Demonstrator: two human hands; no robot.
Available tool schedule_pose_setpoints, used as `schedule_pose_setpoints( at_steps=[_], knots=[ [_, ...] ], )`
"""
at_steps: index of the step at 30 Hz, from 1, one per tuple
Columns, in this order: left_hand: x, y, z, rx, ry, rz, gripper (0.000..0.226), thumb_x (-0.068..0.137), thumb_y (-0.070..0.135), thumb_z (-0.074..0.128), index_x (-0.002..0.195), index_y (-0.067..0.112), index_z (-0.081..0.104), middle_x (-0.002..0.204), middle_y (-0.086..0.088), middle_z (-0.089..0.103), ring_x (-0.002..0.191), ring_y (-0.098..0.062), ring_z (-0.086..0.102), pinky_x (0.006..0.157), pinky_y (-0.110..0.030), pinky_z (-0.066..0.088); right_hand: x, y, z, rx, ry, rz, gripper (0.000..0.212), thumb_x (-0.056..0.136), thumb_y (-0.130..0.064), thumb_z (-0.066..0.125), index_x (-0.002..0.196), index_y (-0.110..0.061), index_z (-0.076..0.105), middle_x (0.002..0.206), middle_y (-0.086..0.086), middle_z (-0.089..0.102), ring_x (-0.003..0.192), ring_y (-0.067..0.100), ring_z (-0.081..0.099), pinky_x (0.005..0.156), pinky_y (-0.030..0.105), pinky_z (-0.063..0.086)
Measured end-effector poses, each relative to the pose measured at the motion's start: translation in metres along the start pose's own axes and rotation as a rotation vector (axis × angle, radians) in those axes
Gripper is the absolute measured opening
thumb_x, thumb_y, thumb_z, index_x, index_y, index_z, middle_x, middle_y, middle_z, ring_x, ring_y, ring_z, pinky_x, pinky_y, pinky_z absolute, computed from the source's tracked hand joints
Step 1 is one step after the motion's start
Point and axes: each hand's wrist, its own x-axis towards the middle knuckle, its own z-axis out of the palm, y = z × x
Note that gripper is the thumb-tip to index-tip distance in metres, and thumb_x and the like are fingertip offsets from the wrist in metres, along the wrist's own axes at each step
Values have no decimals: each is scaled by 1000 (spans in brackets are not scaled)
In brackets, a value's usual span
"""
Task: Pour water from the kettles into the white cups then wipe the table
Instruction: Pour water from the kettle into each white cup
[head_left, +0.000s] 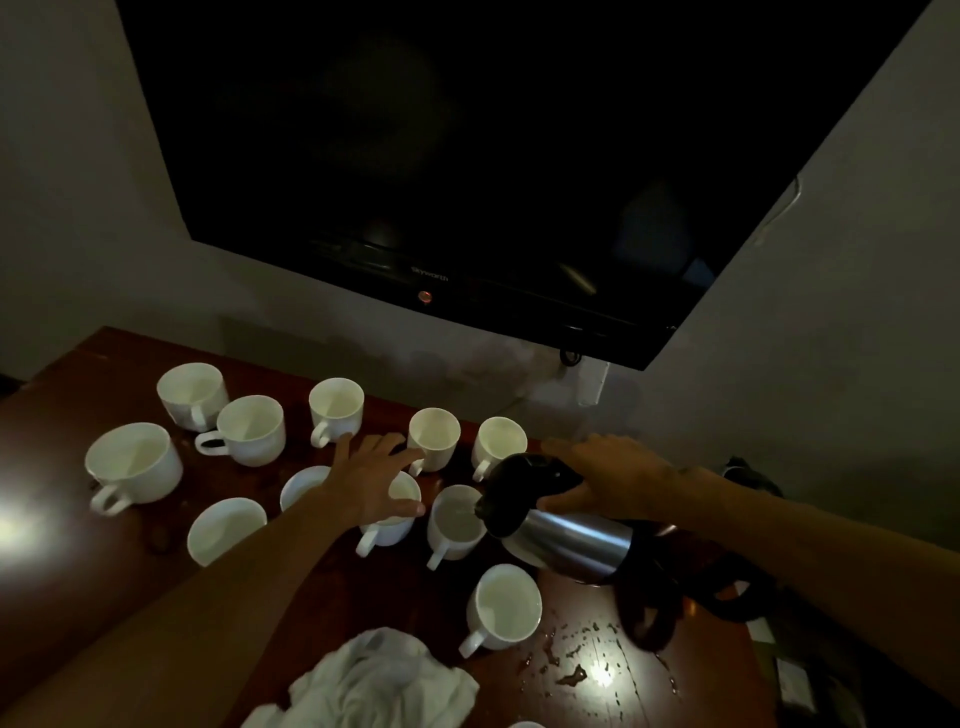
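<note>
Several white cups stand on the dark wooden table (78, 545). My right hand (613, 480) grips the top of a steel kettle (566, 540) with a black lid, thumb on the near side and fingers over the far side. The kettle is tipped left, and its spout hangs over a white cup (454, 522) with water in it. My left hand (371, 480) is spread flat over the neighbouring cup (389, 525), its thumb at the rim. A crumpled white cloth (384, 680) lies at the table's near edge.
Spilled water drops (571, 660) glisten on the table to the right of the nearest cup (504, 608). Dark cables and a black base (727, 597) lie behind the kettle at the right edge. A switched-off television (467, 156) hangs on the wall above.
</note>
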Motion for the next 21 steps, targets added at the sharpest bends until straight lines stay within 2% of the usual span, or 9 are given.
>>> schedule_pose_setpoints(
  at_steps=[3,12,15,17,19,21],
  knots=[
    [2,1,-1,-11,5,4,84,81,75,56,151,38,31,159,3,25,146,-21,24,115,-54,12,2,1,-3,-2,-1,-3,57,92,-64,59,132,-25,49,106,-3,68,86,15,63,70,27,46],
    [4,-1,-6,-36,21,0,82,81,74,57,150,37,31,158,7,27,146,-19,23,117,-54,13,7,-1,-8,-5,-22,-11,56,92,-61,61,133,-24,51,108,-4,68,90,14,64,82,32,54],
    [2,-2,-4,-30,52,17,84,80,77,55,150,36,34,158,6,28,147,-18,20,117,-54,10,8,1,-10,21,-26,-5,52,92,-59,62,129,-24,52,96,-10,62,81,10,57,75,28,49],
    [1,-3,-1,-44,65,28,92,71,84,46,149,36,36,157,7,31,147,-19,20,117,-54,10,10,1,-10,11,-27,4,50,92,-58,63,126,-24,52,85,-15,54,73,7,52,68,26,43],
    [2,-6,0,-48,72,36,91,71,83,44,148,36,37,156,7,31,147,-19,20,117,-55,8,12,2,-10,-1,-24,11,51,91,-60,62,128,-26,52,86,-14,55,74,8,53,67,26,41],
    [3,-8,0,-43,68,32,85,76,79,50,148,37,36,156,8,30,147,-19,18,117,-57,3,12,6,-10,-3,-34,27,52,89,-63,62,125,-25,56,90,-12,61,77,10,57,69,28,46]
  ],
)
